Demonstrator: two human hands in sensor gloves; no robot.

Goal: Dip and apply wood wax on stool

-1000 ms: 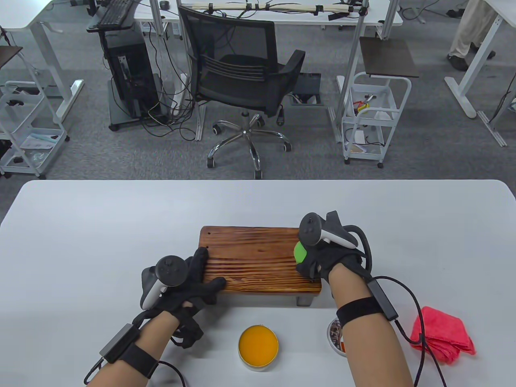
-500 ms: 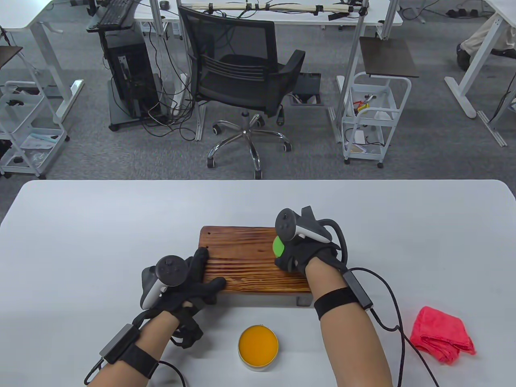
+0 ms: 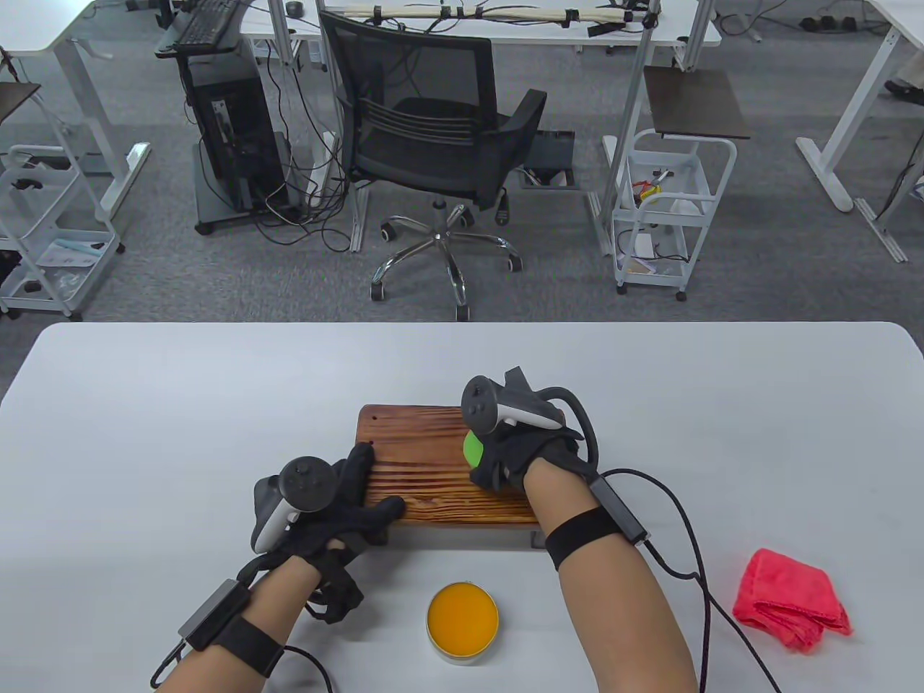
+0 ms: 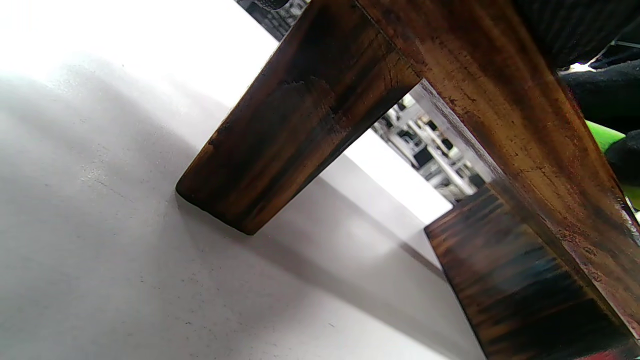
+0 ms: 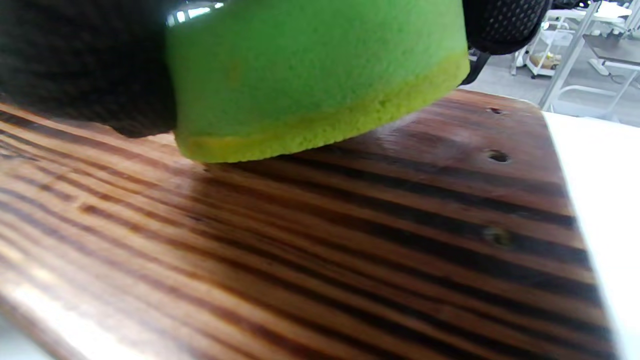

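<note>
A low dark wooden stool (image 3: pixel 426 462) stands on the white table. My left hand (image 3: pixel 354 491) grips its near left corner, with fingers on the top and the thumb along the front edge. My right hand (image 3: pixel 505 458) holds a green sponge (image 3: pixel 473 449) and presses it on the stool top near the middle right. In the right wrist view the sponge (image 5: pixel 310 85) lies flat on the striped wood (image 5: pixel 350 240). The left wrist view shows the stool's leg (image 4: pixel 295 125) and underside. An open tin of orange wax (image 3: pixel 463 622) sits on the table in front of the stool.
A folded pink cloth (image 3: pixel 790 599) lies at the right near the front edge. The right glove's cable (image 3: pixel 693 548) trails across the table toward it. An office chair (image 3: pixel 433 144) stands beyond the far table edge.
My right hand has slid the sponge leftward across the stool top, from the right end toward the middle. My left hand has stayed on the left corner.
</note>
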